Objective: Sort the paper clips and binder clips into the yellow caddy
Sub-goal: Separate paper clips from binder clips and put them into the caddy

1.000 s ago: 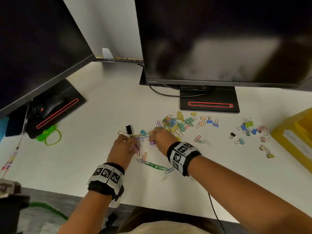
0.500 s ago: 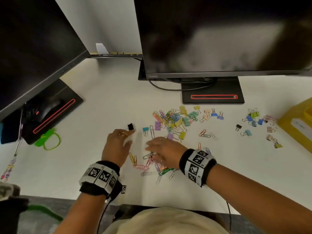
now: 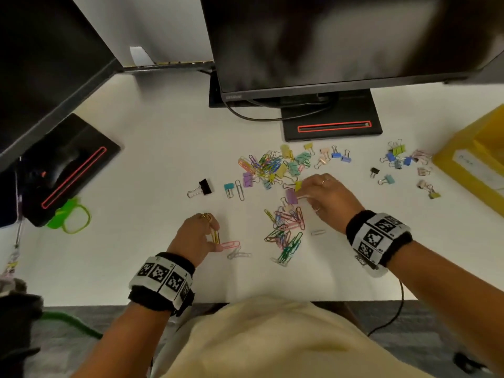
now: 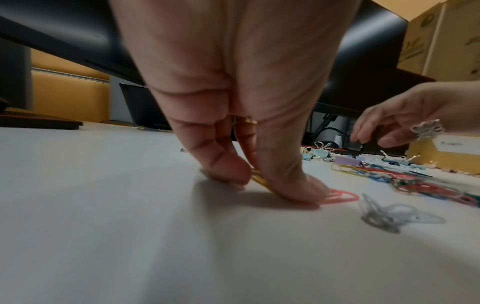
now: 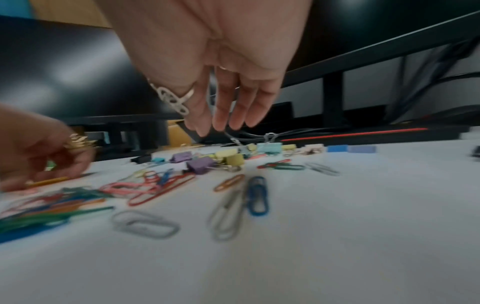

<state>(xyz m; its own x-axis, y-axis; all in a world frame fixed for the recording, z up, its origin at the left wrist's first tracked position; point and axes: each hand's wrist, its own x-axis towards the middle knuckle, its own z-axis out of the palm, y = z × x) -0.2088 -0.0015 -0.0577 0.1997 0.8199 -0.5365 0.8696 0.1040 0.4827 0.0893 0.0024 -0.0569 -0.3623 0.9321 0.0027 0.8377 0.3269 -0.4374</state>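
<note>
The left hand (image 3: 197, 237) pinches a yellow paper clip (image 4: 259, 181) down on the white surface (image 3: 163, 165), likely to gather clips. The right hand (image 3: 328, 201) hangs loose over the binder clips (image 3: 293, 170), its grip holding nothing. The yellow caddy (image 3: 469, 165) waits far right. Clips: too many to count; one caddy.

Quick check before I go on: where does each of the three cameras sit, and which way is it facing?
Head: above the white desk, looking down; both forearms and hands show.
Left wrist: low, behind the left hand, whose fingertips pinch a yellow paper clip.
Right wrist: low, behind the right hand, facing the monitor base.
Shared: the paper clip pile.
</note>
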